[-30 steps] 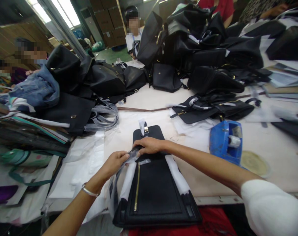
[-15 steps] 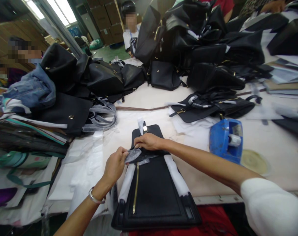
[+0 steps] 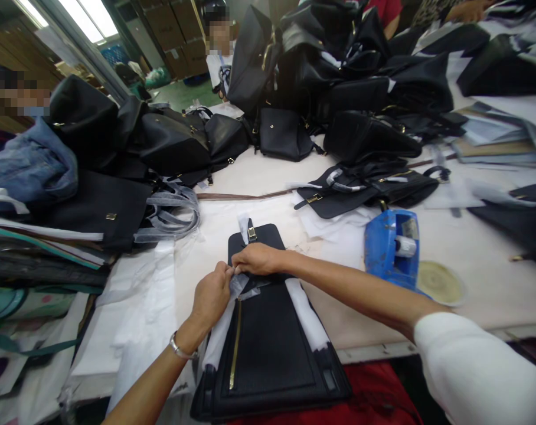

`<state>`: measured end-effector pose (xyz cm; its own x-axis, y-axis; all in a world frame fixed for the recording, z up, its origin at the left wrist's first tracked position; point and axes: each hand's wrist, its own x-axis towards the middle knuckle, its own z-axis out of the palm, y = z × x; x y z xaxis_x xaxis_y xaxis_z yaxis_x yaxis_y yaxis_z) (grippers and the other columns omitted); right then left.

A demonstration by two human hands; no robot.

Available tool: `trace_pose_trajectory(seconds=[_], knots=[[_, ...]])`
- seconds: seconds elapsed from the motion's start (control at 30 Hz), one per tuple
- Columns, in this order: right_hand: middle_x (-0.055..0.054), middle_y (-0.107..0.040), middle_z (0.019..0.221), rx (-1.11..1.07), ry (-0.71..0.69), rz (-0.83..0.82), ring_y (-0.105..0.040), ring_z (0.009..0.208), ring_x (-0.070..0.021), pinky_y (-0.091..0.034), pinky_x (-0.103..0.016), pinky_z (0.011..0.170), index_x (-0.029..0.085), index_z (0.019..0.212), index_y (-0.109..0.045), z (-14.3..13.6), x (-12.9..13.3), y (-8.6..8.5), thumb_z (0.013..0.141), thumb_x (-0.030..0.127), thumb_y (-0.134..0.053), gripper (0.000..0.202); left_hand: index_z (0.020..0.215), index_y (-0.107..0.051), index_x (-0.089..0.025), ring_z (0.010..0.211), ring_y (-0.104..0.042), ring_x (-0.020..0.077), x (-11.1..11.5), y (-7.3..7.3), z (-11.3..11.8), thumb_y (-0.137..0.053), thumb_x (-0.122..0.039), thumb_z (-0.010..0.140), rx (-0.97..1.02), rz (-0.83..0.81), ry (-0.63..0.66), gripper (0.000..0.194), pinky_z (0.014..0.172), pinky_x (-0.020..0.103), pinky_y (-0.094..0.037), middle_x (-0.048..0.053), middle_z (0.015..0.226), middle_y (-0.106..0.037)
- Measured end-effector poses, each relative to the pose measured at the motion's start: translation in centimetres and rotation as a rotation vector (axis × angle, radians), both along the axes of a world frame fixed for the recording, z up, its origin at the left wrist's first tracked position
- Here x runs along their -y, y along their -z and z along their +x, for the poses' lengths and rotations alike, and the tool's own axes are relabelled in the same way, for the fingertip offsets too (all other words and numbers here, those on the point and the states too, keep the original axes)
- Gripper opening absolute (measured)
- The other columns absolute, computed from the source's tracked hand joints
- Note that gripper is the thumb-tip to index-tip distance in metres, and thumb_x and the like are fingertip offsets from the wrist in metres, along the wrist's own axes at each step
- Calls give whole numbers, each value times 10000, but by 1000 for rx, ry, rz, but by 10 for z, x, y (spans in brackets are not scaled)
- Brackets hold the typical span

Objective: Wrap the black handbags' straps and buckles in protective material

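Observation:
A black backpack (image 3: 272,342) lies on the table edge in front of me, its flap with a gold buckle (image 3: 251,232) pointing away. White wrapping (image 3: 307,313) covers its straps, and a gold zipper (image 3: 235,348) runs down the left of its panel. Near the top of the bag, my left hand (image 3: 212,292) is closed, fingertips pinching clear plastic film (image 3: 238,285). My right hand (image 3: 257,258) touches it from the other side, also closed on the film. The bag's top handle is mostly hidden beneath both hands.
A blue tape dispenser (image 3: 385,248) stands to the right beside a round yellowish disc (image 3: 440,282). Another black bag (image 3: 347,189) lies beyond. Black bags are piled at the back (image 3: 286,134), and wrapped straps (image 3: 175,209) lie at left. Other people stand behind the table.
My hands have come together, fingertips now meeting over the film where they were slightly apart. The view has shifted, so the scene sits further left.

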<state>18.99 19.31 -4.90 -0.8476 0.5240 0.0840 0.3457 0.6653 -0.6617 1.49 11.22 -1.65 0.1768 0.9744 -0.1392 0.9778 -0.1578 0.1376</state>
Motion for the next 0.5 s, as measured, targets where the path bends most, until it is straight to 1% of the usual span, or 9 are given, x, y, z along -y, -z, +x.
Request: trace_pose_trajectory(seconds=[0.13,0.17,0.23,0.33,0.4,0.43,0.5], knots=[[-54,-672,911,44,113,-39,-597,791,-170,-321,-220,604,167,1064,-574,11,-1,2,853,267,-580,234,891,-419,-230,702,-632,217,-1,4,1,-267,-318,990,-19,-3,-2,202,576,288,-284,28,742,-648],[-54,-673,905,67,148,-23,-600,788,-175,-315,-225,598,168,1059,-570,13,-1,3,847,254,-581,229,893,-418,-230,703,-634,216,-1,5,2,-266,-322,991,-23,-4,-4,203,575,288,-284,27,747,-651],[-49,-674,882,102,195,23,-604,784,-180,-305,-234,593,174,992,-587,16,0,5,850,240,-569,158,900,-418,-230,702,-635,217,-2,6,4,-265,-331,992,-33,-5,-5,205,572,289,-281,26,741,-651],[-37,-678,893,85,174,62,-606,821,-172,-312,-232,613,182,904,-611,12,2,6,851,232,-567,85,904,-422,-229,698,-632,223,-5,6,8,-265,-331,992,-53,-10,5,207,567,293,-269,30,721,-642],[-30,-679,901,74,133,55,-606,834,-166,-321,-227,623,187,899,-620,9,3,6,851,241,-570,87,896,-423,-227,700,-631,226,-7,6,10,-265,-329,991,-70,-16,16,211,564,297,-259,36,720,-640],[-28,-680,908,84,121,39,-608,836,-167,-324,-225,622,191,919,-621,10,3,6,848,258,-578,107,893,-423,-227,703,-631,227,-8,6,11,-265,-330,990,-78,-19,22,212,564,298,-257,38,723,-641],[-33,-682,939,134,155,8,-615,848,-180,-334,-226,614,197,1000,-611,15,3,4,822,322,-621,218,890,-421,-228,711,-634,225,-9,7,12,-266,-331,990,-87,-28,33,211,563,296,-260,38,731,-645]])
